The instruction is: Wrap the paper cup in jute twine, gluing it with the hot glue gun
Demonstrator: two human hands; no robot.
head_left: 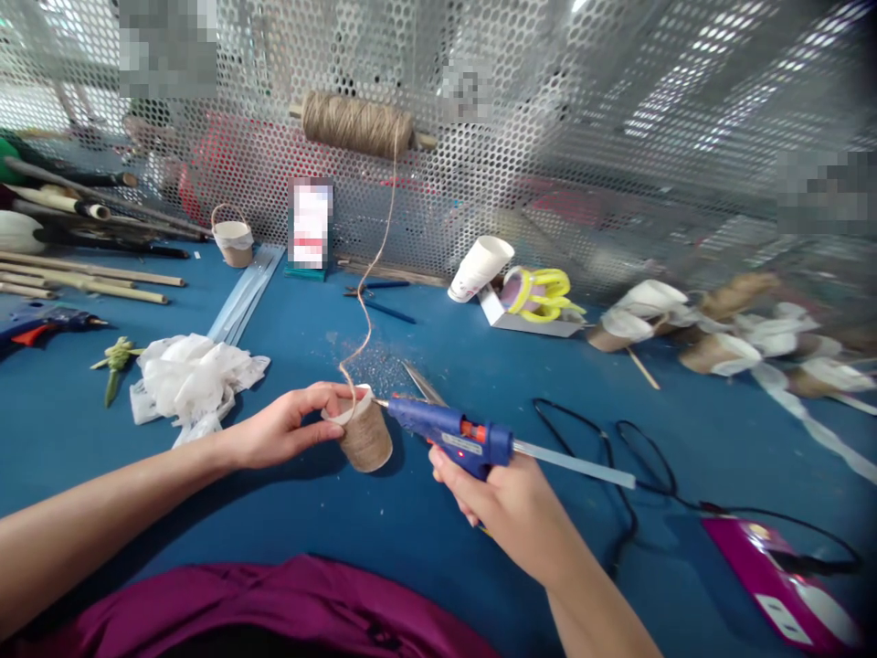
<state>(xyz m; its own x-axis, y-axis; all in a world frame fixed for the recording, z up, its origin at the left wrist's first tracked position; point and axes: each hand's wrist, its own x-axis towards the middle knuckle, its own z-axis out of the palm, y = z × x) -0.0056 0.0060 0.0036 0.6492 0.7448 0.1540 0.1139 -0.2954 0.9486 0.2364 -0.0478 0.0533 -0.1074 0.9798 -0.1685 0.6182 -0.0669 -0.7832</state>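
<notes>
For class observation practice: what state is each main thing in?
Blue plastic glue gun: loaded, red light on, in right hand
Brown cup, white rim: tilted, in left hand
Brown twine spool: partly unwound
Thin white material: bunched
White paper cup: tilted
Magenta power strip: lying flat

I get bright, fairly even light over the blue worktop (472, 356), while white streaks glare across the perforated screen (658, 183) at the upper right of the frame and a small hot spot sits on the top edge. Soft shadows spread below the left hand (278, 429) and beside the twine-wrapped cup (368, 440), which I see fairly sharply at centre. Toward the right edge my view smears and stretches the white-lined cups (719, 353); the upper right corner darkens, and pixelated blocks mask several upper patches
</notes>
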